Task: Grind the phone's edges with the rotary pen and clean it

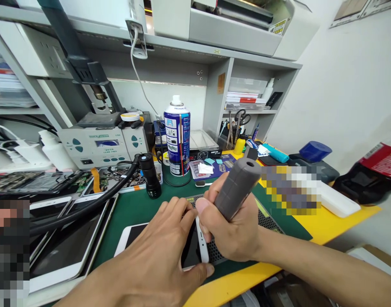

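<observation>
A white-framed tablet [203,242] with a dark screen lies on the green mat, partly covered by my left hand [165,247]. That hand grips the tablet near its right end, thumb at the near edge and bent fingers at the far edge. My right hand [235,232] is closed in a fist around a chunky dark grey tool handle [234,187], tilted with its butt end up. The tool's lower end is hidden behind my fist, close to the tablet's right edge, so I cannot tell whether it touches. Beneath the tablet's right end is a perforated dark pad [272,221].
A blue spray can [177,140] and black flashlight [150,177] stand behind the tablet. A black hose [96,211] crosses several tablets [70,238] at left. The soldering station [101,143] sits behind. At right are a white bar [338,200] and a dark bottle [368,175].
</observation>
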`<state>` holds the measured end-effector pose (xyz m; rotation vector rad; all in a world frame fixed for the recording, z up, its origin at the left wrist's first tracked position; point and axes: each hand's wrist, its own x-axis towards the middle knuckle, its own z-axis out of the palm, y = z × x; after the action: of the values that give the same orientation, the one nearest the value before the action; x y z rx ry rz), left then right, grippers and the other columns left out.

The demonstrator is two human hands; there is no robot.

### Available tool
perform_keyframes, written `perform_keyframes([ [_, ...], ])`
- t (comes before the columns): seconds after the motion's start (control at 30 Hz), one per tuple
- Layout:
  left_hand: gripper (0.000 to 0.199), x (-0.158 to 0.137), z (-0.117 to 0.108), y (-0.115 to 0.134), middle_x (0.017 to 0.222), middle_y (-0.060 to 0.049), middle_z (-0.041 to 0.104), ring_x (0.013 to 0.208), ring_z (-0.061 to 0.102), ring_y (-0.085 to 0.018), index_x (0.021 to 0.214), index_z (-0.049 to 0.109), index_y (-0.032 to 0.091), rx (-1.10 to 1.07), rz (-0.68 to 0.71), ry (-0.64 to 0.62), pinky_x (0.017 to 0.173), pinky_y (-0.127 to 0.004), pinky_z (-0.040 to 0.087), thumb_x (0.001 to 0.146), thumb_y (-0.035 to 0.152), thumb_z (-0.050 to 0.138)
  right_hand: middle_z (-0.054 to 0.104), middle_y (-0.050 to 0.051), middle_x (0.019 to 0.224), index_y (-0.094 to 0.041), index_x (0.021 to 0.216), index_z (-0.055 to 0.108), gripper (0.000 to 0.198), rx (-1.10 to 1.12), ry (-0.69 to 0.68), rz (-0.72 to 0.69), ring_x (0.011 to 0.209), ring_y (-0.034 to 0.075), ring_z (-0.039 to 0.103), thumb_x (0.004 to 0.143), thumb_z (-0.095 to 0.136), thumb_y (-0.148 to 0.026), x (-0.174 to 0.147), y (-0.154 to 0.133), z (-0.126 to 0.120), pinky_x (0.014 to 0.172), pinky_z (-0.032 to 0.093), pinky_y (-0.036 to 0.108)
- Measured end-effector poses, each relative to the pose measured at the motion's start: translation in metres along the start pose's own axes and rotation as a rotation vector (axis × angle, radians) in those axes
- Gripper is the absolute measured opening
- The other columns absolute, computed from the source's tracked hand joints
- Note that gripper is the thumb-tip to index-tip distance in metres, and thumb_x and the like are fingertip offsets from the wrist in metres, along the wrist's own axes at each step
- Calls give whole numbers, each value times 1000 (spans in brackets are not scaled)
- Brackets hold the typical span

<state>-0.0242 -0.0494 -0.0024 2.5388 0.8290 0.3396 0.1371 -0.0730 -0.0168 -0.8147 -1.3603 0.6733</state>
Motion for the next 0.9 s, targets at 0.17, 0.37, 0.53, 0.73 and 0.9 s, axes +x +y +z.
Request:
perform_keyframes([
  [0.17,30,2,-3,3,111,-5,50,106,47,-31,106,54,25,-32,-9,-63,96,-57,44,80,35,65,44,-13,51,-26,84,43,23,-8,-3,-18,35,8,47,87,62,-15,0,-1,-1,39,34,27],
  [0.37,27,1,-3,3,109,-6,49,105,47,-31,103,54,24,-37,-4,-75,98,-59,42,81,35,64,45,-13,49,-26,84,43,22,11,16,-12,34,8,46,88,63,-16,-1,-2,0,39,35,27],
  [0.53,25,3,-7,5,109,-6,50,104,48,-31,99,54,24,-52,-20,-80,94,-56,46,79,34,65,45,-12,49,-25,84,43,22,0,-14,-11,34,9,45,88,63,-17,-1,-1,-1,39,36,27],
  [0.73,25,3,-9,8,109,-6,50,105,47,-31,99,54,24,-46,-31,-91,96,-57,45,79,34,65,43,-12,49,-26,82,42,23,11,23,3,34,8,43,87,63,-19,-1,-2,0,38,34,26],
  [0.9,26,2,-9,7,109,-6,49,103,47,-31,100,54,23,-56,-27,-108,96,-57,45,79,34,65,43,-11,49,-25,79,41,24,-5,15,-14,35,8,43,88,63,-19,-1,-3,0,39,34,26],
])
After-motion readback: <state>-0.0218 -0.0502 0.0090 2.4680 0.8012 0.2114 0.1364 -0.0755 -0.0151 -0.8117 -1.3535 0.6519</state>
